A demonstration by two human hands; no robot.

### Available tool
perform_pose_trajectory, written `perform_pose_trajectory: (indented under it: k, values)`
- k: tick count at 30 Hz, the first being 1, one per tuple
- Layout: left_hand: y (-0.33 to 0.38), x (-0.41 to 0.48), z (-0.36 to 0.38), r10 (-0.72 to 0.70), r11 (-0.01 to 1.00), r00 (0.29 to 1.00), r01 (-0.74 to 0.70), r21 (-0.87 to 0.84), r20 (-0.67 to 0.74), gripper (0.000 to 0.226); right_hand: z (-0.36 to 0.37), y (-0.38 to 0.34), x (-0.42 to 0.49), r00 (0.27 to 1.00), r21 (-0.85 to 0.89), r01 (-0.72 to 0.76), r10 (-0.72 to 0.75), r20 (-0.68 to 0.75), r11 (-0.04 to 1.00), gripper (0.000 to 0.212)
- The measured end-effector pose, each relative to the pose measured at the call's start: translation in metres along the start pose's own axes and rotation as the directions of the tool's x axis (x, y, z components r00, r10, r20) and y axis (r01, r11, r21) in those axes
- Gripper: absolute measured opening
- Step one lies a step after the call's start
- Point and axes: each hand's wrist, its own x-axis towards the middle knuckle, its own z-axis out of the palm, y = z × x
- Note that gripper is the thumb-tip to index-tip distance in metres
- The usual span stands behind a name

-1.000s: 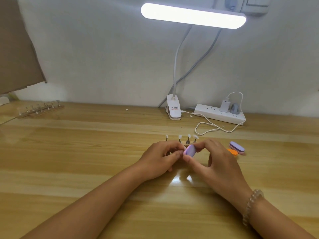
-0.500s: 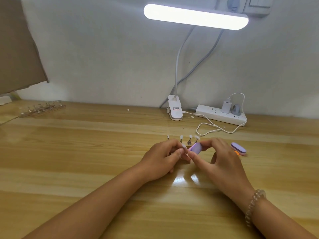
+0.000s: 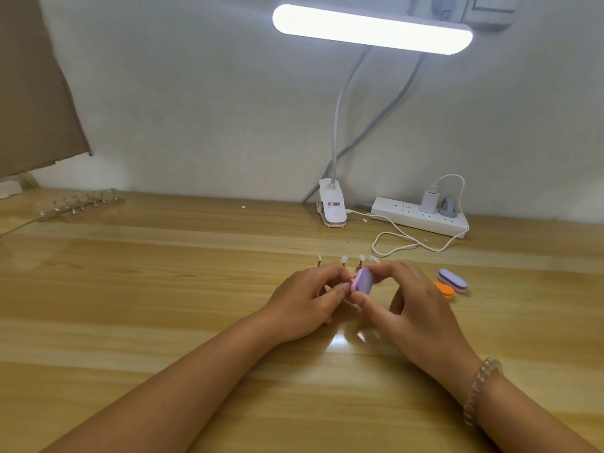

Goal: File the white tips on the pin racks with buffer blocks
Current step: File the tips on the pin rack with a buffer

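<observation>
At mid-table the right hand (image 3: 415, 308) pinches a purple buffer block (image 3: 362, 281) by its ends while the left hand (image 3: 304, 305) appears to pinch one of the pin rack's (image 3: 358, 268) white tips (image 3: 344, 258) against it, which is probably light, brittle and best steadied near its pin.

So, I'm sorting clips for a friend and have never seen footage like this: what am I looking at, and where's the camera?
No machine here: one camera worn on a person's head looks down at their two bare hands over a wooden table. The right hand pinches a purple buffer block at a pin rack of white tips. The left hand curls beside it; what it pinches is hidden. Spare blocks lie to the right, a second rack far left, a lamp and power strip behind.
</observation>
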Motion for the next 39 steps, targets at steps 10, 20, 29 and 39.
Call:
perform_pose_trajectory:
  k: [10, 20, 29, 39]
  values:
    - [0.001, 0.001, -0.001, -0.013, 0.999, 1.000, 0.012, 0.049, 0.009, 0.015, -0.002, 0.005, 0.004, 0.998, -0.020, -0.054, 0.054, -0.014, 0.998, 0.027]
    - [0.001, 0.001, -0.001, -0.018, 1.000, 1.000, 0.019, 0.025, -0.009, 0.018, -0.002, 0.008, 0.003, 0.999, -0.038, -0.050, 0.050, 0.001, 0.998, 0.025]
    - [0.003, 0.001, -0.001, -0.021, 0.999, 1.000, 0.021, 0.024, -0.021, 0.021, -0.002, 0.005, 0.000, 0.998, -0.089, -0.030, 0.034, 0.050, 0.996, 0.030]
    - [-0.002, 0.003, -0.002, 0.025, 0.999, 1.000, -0.025, -0.022, -0.017, 0.016, -0.004, 0.006, 0.001, 0.997, -0.062, -0.072, 0.074, 0.028, 0.995, 0.029]
